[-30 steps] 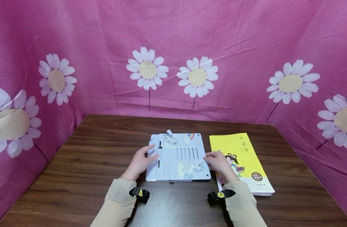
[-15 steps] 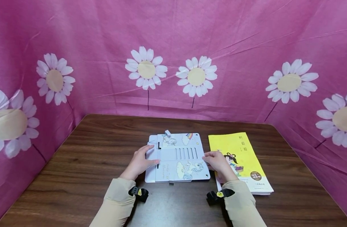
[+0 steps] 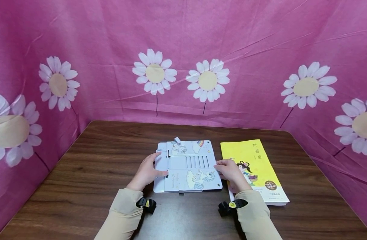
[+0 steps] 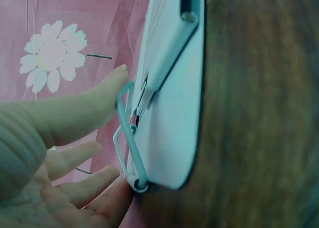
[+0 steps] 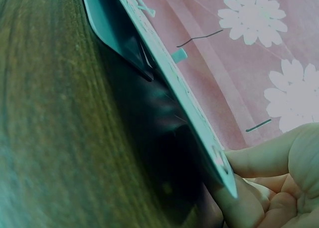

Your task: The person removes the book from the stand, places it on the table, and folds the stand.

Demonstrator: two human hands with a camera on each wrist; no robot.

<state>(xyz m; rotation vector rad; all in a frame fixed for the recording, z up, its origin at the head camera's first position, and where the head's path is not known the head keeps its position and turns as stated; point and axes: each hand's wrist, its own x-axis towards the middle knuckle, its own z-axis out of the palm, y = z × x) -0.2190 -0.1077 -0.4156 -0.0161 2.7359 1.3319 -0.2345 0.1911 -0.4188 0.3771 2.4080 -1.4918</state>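
A white folding book stand [image 3: 177, 163] with unicorn and rainbow pictures and several slots lies across the middle of the table. At its left end my left hand [image 3: 144, 171] grips it, thumb over the top. The left wrist view shows that thumb against the tip of a bent wire arm [image 4: 130, 133], with fingertips at the arm's lower end. My right hand [image 3: 230, 171] pinches the right edge of the stand's panel [image 5: 187, 103], thumb above and a finger beneath. In the right wrist view, this panel is raised at an angle from the base plate [image 5: 102, 31].
A yellow paperback book [image 3: 246, 153] lies right of the stand, partly under my right hand and wrist. A dark wooden table [image 3: 90, 173] spreads around them. Pink cloth [image 3: 183, 30] with large white daisies hangs behind and at both sides.
My left thumb has slid slightly toward me along the stand's left part. The right hand keeps its pinch on the panel's edge, and the yellow book has not moved.
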